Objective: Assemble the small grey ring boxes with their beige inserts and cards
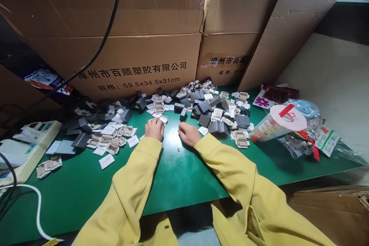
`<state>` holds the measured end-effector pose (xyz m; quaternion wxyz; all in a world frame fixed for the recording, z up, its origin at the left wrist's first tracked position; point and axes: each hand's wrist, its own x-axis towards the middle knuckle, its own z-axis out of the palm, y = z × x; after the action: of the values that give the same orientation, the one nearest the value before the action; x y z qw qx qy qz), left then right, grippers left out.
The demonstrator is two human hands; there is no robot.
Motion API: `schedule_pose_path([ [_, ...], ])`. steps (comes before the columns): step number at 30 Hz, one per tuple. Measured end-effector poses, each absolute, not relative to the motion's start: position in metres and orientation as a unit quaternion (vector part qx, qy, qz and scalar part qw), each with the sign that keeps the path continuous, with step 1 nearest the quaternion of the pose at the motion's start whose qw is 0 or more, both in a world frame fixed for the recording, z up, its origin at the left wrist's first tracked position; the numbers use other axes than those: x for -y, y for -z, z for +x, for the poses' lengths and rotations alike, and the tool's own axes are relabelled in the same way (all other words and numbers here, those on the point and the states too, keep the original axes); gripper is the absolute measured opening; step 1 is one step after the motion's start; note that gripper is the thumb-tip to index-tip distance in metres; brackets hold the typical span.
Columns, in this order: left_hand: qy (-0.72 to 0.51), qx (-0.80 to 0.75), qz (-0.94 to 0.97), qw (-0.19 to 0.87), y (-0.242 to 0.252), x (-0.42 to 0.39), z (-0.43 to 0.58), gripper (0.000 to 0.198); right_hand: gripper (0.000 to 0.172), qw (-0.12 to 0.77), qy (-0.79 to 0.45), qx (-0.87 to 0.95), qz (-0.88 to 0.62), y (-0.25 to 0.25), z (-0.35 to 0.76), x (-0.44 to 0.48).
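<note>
The left hand (155, 128) lies knuckles-up on the smooth green table top (178, 177), its fingers curled down. The fingertips are at a small white card tray (163, 119) just beyond them, and it cannot be told whether they grip the tray or only touch it. The right hand (188, 133) rests just beside the left one, apart from it, with fingers folded under the palm; whether anything is inside that fold cannot be told. Both arms wear loose yellow sleeves (230, 169). Beyond both hands and spreading out to either side lies a wide scattered heap of dark grey little boxes and pale card inserts (201, 105). One flat white paper slip (106, 161) lies alone nearer the body, off to the left of the left hand. Well to the right of the right hand a clear plastic cup with a white lid and red mark (278, 123) lies tipped on its side, against crumpled clear wrappers (305, 144). Behind the heap, farther from the hands, stand large brown cardboard cartons with black print (138, 54), and a black cable (106, 34) hangs across the left one.
</note>
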<state>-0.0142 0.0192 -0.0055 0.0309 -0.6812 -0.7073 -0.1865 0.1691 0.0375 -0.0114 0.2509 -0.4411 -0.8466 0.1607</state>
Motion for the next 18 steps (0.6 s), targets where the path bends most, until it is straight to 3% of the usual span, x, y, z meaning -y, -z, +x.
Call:
schedule_pose_path([
  [5, 0.174, 0.689, -0.703, 0.013, 0.0056, -0.0186, -0.0136, 0.019, 0.010, 0.240, -0.177, 0.852, -0.430, 0.0115, 0.1702, -0.0399],
  [13, 0.199, 0.636, -0.745, -0.028, 0.0097, -0.0191, -0.0109, 0.033, 0.028, 0.254, -0.168, 0.865, -0.398, 0.0104, 0.1681, -0.0376],
  [18, 0.202, 0.588, -0.781, -0.061, 0.0127, -0.0199, -0.0077, 0.025, 0.026, 0.262, -0.145, 0.855, -0.423, 0.0111, 0.1686, -0.0369],
])
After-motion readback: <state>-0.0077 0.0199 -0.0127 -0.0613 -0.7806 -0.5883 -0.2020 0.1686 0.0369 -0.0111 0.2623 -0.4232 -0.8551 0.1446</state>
